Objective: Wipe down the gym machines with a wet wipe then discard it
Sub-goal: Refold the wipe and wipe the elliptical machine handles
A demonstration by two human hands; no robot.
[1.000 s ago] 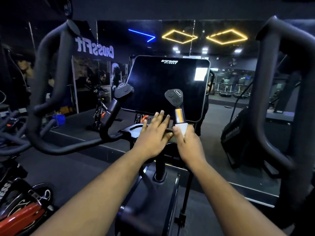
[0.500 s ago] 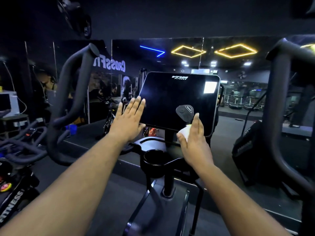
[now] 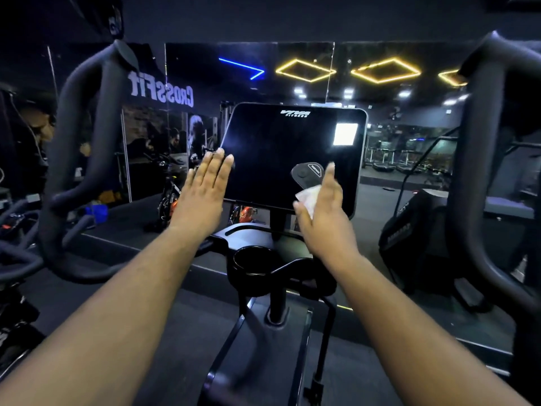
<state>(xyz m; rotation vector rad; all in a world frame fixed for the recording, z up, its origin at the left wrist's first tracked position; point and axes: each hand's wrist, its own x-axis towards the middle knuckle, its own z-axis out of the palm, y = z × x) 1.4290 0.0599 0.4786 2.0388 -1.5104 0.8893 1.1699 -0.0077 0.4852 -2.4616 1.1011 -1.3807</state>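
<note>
Here, in the head view, both arms reach forward toward the machine's dark screen (image 3: 292,159), which sits at centre, just above the middle. The left hand (image 3: 202,197) is released, flat with fingers together and straight, its fingertips overlapping the screen's left edge at about 9 o'clock; whether they touch the edge cannot be told. The right hand (image 3: 325,218) grasps a white wipe (image 3: 307,197) between thumb and palm, at about 5 o'clock on the screen. The wipe sits just below a small grey knob (image 3: 307,174) that stands in front of the screen's lower right; contact between wipe and knob cannot be told. A bright square reflection shows at 2 o'clock on the screen, and a logo at 12 o'clock. Below the screen, at 6 o'clock, a black cup holder (image 3: 254,262) sits on the console, between the two forearms. Curved black handlebars rise at 9 o'clock (image 3: 79,148) and 3 o'clock (image 3: 474,148) of the view. Behind, a mirror (image 3: 181,92) shows reversed lettering and yellow diamond lights (image 3: 383,70) at 12 to 1 o'clock.
</note>
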